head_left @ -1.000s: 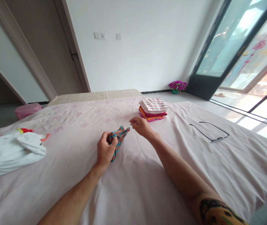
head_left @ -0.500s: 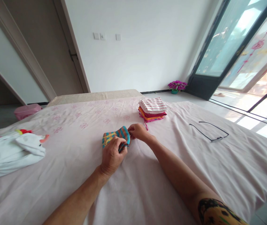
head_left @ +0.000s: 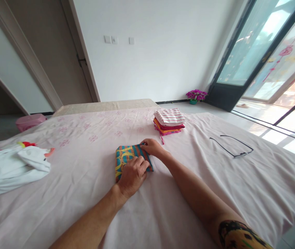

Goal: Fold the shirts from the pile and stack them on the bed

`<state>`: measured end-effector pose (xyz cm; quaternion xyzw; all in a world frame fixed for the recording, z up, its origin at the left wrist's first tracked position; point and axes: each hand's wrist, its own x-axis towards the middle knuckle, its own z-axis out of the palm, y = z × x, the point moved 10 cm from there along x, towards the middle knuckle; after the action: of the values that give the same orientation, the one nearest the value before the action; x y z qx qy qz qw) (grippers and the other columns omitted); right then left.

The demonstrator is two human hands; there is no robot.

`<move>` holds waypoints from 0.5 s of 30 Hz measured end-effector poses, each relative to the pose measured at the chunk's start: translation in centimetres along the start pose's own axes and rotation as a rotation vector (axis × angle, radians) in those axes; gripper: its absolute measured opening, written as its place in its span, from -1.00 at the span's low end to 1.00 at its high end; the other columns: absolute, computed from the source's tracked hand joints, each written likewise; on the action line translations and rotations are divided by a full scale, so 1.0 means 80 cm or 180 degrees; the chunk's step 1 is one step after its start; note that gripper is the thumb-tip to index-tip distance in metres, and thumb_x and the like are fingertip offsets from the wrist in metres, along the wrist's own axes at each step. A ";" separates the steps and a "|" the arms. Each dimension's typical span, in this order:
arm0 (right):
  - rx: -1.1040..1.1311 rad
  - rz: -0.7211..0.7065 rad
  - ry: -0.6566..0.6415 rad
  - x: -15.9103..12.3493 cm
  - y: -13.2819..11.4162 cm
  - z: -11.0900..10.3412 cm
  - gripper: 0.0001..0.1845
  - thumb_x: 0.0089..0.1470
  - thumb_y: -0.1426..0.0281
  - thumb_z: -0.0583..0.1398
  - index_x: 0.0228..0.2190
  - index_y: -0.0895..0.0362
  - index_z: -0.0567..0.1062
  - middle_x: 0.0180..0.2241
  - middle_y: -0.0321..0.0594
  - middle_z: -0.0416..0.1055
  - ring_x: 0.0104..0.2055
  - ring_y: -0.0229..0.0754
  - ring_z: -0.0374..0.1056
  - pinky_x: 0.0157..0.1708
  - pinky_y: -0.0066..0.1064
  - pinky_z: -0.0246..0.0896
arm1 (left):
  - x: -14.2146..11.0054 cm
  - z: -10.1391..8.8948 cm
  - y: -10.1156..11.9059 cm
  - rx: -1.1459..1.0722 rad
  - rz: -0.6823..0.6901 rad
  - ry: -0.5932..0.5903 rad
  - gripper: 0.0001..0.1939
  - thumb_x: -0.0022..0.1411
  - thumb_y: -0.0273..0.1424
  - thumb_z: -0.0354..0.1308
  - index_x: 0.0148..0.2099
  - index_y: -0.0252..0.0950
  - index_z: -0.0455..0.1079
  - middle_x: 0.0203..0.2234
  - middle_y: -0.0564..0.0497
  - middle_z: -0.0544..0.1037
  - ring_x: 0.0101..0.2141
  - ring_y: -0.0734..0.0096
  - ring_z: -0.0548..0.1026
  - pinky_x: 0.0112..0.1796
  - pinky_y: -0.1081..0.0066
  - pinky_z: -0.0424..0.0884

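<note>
A small folded cloth point(head_left: 125, 155) with teal, orange and yellow patterns lies flat on the pale pink bedsheet point(head_left: 85, 166). My left hand point(head_left: 133, 175) rests on its near right part, fingers laid over it and pressing down. My right hand point(head_left: 153, 148) pinches the cloth's far right corner with curled fingers. Beyond the right hand stands a stack of folded cloths point(head_left: 169, 121), a white one with red stripes on top.
A white garment with red and yellow bits point(head_left: 12, 166) lies at the left of the bed. A black wire hanger point(head_left: 231, 146) lies to the right. Glass doors point(head_left: 266, 58), a potted purple flower point(head_left: 196, 95) and a pink basin point(head_left: 30, 121) are on the floor beyond.
The cloth was bunched in my left hand above the bed. Both hands brought it down and spread it flat into a folded square, the left hand now pressing on it.
</note>
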<state>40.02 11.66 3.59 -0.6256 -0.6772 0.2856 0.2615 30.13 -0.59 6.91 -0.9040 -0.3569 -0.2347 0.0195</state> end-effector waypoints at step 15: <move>-0.1237 -0.0949 0.0739 -0.043 -0.096 0.000 -0.55 0.30 0.38 -0.03 0.16 0.22 0.32 0.11 -0.01 0.36 0.16 -0.09 0.23 0.17 -0.31 0.06 | -0.010 -0.038 -0.054 0.0105 -0.0627 0.0661 -0.71 0.28 -0.38 0.08 0.03 -0.29 0.38 -0.01 -0.19 0.51 0.07 0.01 0.38 0.08 0.03 0.25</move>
<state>34.97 7.80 9.10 -0.5861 -0.7694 0.0350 0.2516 25.53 1.50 8.71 -0.8350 -0.4438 -0.3218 0.0481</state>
